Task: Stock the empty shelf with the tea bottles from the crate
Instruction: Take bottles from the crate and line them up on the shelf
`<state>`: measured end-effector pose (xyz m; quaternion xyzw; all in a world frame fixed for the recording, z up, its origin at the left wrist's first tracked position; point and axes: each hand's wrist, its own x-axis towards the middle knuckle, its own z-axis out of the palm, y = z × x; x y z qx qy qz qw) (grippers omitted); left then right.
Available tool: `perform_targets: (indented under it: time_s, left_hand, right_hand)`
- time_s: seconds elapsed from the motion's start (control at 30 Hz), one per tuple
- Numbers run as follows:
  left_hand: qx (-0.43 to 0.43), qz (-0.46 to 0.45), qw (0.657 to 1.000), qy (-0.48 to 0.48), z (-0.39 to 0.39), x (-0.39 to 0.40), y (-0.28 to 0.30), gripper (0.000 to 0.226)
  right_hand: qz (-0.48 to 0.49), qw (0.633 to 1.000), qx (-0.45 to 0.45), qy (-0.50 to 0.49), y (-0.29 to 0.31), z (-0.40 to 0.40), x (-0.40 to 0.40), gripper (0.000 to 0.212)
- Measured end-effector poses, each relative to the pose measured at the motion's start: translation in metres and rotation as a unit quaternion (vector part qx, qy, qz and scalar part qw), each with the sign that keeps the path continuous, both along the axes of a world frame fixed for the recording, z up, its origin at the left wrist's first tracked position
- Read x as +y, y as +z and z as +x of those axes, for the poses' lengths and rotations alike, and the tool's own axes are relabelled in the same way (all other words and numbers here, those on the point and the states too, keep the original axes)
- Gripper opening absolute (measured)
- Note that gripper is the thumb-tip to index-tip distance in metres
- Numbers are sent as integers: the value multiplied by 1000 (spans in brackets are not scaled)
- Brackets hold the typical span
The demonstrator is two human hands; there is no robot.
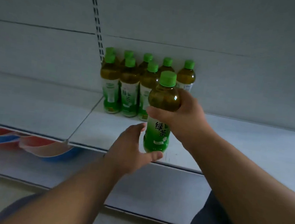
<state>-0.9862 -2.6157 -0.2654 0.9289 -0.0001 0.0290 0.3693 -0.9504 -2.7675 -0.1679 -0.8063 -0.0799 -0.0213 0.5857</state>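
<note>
Seen from my head camera, looking down and forward: my right hand is wrapped around the shoulder of a green tea bottle, thumb across the front and fingers curled behind it, holding it upright over the front part of the white shelf. The bottle has a bright green cap and a green label with Chinese characters facing me. My left hand sits at the bottle's base, fingers relaxed and spread, thumb just under the bottom edge — steadying, not gripping.

Behind the held bottle, against the shelf's back wall, stand the stocked bottles: about eight, in two rows, the front row three wide. The gap beside that front row lies directly behind the held bottle. Below the shelf's front edge, to the left, red and blue bowls lie on a lower level. The crate is out of view.

To place this one well, I judge I should slide it straight back into that gap, keep it vertical, set the base flat before letting go, and leave the label facing outward — without nudging its neighbours.
</note>
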Motion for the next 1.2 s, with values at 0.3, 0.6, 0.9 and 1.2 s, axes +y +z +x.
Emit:
perform_targets:
  time_s: [0.3, 0.6, 0.9, 1.2]
  left_hand:
    - [49, 209, 977, 7, 66, -25, -44, 130]
    - [45, 292, 955, 10, 68, -33, -57, 133]
    - [36, 290, 956, 24, 69, -34, -65, 133]
    - [34, 269, 962, 20, 69, -32, -63, 135]
  right_hand:
    - [-72, 992, -19, -106, -38, 51, -3, 61]
    - [-228, 964, 3, -134, -67, 58, 0, 61]
    - [-239, 959, 31, -148, -59, 120, 9, 64]
    - [-233, 959, 37, -155, -68, 108, 4, 81]
